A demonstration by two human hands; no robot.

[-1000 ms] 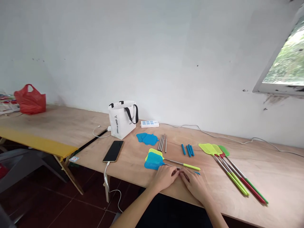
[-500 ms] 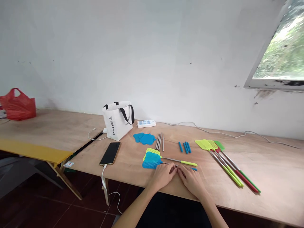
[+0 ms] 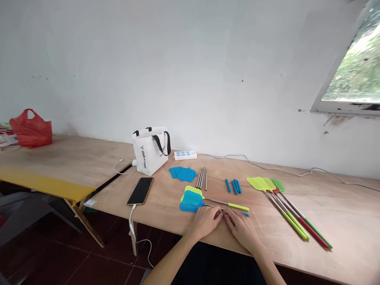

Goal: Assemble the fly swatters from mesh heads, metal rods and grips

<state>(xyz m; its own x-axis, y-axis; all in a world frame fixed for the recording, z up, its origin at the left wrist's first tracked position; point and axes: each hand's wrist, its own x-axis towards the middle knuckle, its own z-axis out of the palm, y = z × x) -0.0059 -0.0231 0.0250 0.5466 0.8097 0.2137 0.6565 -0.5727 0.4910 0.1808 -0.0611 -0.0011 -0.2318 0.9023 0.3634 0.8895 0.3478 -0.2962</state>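
My left hand (image 3: 206,221) and my right hand (image 3: 240,226) lie side by side near the front edge of the wooden table (image 3: 326,213), fingertips meeting over the thin metal rod of a blue fly swatter (image 3: 191,204). Both hands have curled fingers pressed on that rod. Its blue grip end (image 3: 245,214) pokes out past my right hand. A yellow-green swatter (image 3: 208,196) lies just behind it, partly under the blue head.
Farther back lie loose blue swatter heads (image 3: 183,173), bare metal rods (image 3: 202,177) and blue grips (image 3: 233,186). Finished swatters (image 3: 285,206) lie at right. A phone (image 3: 140,190) on a cable, a white tote bag (image 3: 151,150), a power strip (image 3: 185,155) and a red plastic bag (image 3: 30,128) stand left.
The hands stay on the blue swatter's rod; only the head camera has swung a little, right and then back.
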